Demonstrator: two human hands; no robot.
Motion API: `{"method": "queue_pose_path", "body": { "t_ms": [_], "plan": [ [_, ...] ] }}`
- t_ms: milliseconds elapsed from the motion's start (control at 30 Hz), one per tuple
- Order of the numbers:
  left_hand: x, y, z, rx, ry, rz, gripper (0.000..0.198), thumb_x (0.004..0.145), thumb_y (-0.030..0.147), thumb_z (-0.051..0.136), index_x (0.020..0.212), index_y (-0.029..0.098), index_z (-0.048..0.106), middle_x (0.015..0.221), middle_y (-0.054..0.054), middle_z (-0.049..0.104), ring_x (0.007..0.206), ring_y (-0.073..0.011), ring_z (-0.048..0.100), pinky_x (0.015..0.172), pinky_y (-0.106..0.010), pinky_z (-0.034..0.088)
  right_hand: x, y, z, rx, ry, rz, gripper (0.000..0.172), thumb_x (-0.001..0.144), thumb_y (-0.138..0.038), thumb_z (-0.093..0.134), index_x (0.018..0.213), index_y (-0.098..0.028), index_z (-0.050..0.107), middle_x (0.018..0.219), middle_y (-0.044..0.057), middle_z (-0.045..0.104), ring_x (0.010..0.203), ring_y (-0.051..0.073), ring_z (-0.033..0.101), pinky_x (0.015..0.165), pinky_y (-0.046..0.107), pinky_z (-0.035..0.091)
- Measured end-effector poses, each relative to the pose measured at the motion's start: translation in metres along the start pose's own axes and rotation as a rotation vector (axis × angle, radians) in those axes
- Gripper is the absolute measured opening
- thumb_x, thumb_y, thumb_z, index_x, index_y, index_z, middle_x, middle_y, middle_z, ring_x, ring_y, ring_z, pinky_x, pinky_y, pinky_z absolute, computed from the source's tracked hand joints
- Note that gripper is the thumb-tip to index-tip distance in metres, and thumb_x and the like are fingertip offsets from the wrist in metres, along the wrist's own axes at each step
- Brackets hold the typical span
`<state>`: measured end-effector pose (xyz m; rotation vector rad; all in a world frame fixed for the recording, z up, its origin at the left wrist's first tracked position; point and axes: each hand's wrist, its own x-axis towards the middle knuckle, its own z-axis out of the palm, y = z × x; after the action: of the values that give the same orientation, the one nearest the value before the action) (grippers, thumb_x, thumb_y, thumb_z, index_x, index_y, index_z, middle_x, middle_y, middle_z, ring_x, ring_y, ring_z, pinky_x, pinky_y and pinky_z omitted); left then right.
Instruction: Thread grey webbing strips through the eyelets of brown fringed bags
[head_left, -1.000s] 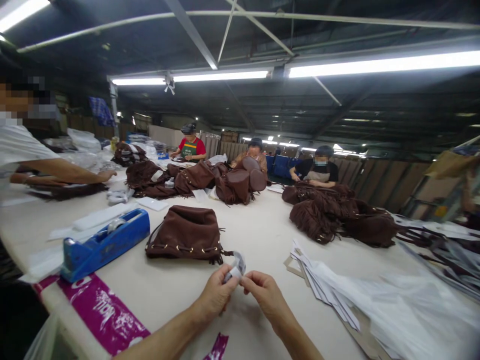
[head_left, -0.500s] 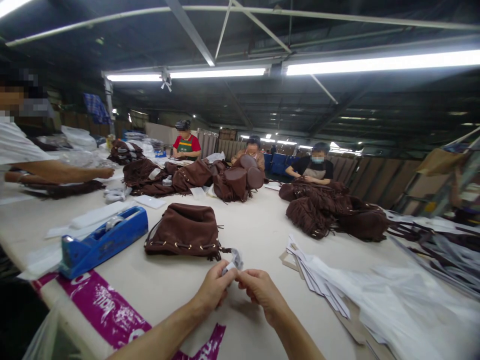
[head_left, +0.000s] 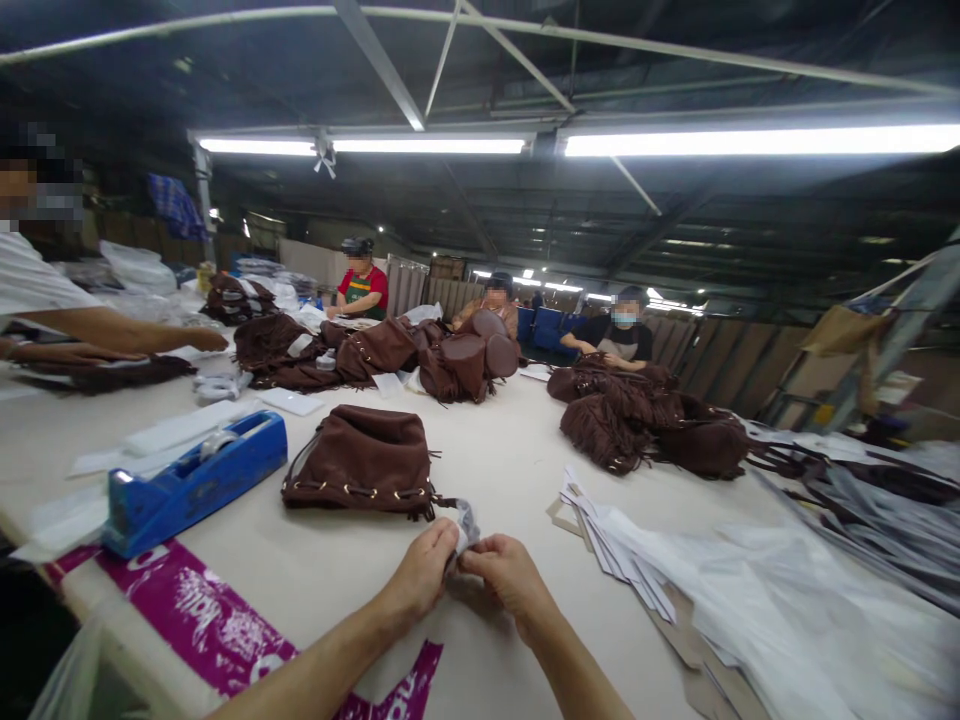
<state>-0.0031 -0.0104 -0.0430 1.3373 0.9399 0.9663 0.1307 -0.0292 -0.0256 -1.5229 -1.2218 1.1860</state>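
Observation:
Just in front of a brown drawstring bag [head_left: 364, 455], my left hand [head_left: 426, 565] has its fingers closed on a whitish wrapping [head_left: 466, 522] at the end of a short dark strap. My right hand [head_left: 506, 575] meets it from the right, thumb and forefinger pinched at the wrapping's lower edge. The bag lies on the pale table with its row of gold eyelets facing me. Left of it stands a blue tape dispenser [head_left: 195, 485].
Brown fringed bags [head_left: 457, 360] are heaped at the back and more [head_left: 645, 420] at right. White sheets and clear plastic [head_left: 780, 590] cover the right side. A magenta printed strip [head_left: 202, 610] crosses the front. A co-worker's arm [head_left: 135, 328] reaches in from the left; others sit behind.
The view has shifted slightly, moving things leftward. My hands remain together at the wrapping, my fingers slightly lower on it. The left co-worker's hands have moved over the dark item there.

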Motion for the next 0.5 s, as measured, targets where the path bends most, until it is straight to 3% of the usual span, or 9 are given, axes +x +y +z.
{"method": "queue_pose_path", "body": {
  "t_ms": [333,500],
  "plan": [
    [0.000,-0.004,-0.002,0.136,-0.087,0.039,0.041,0.084,0.064,0.037,0.081,0.023,0.042,0.056,0.008,0.039,0.030,-0.0083,0.030,0.031,-0.020,0.018,0.002,0.010,-0.004,-0.083,0.171,-0.053,0.030,0.057,-0.022,0.069,0.083,-0.016,0.053,0.057,-0.003,0.064,0.054,0.014,0.055,0.053,0.024,0.035],
    [0.000,-0.006,-0.002,0.121,-0.074,0.048,0.042,0.084,0.065,0.035,0.081,0.023,0.042,0.058,0.008,0.042,0.028,-0.0075,0.033,0.029,-0.020,0.021,0.003,0.012,-0.002,-0.091,0.283,-0.102,0.032,0.054,-0.022,0.073,0.079,-0.020,0.053,0.056,-0.007,0.057,0.057,0.014,0.053,0.056,0.025,0.035]
  ]
}}
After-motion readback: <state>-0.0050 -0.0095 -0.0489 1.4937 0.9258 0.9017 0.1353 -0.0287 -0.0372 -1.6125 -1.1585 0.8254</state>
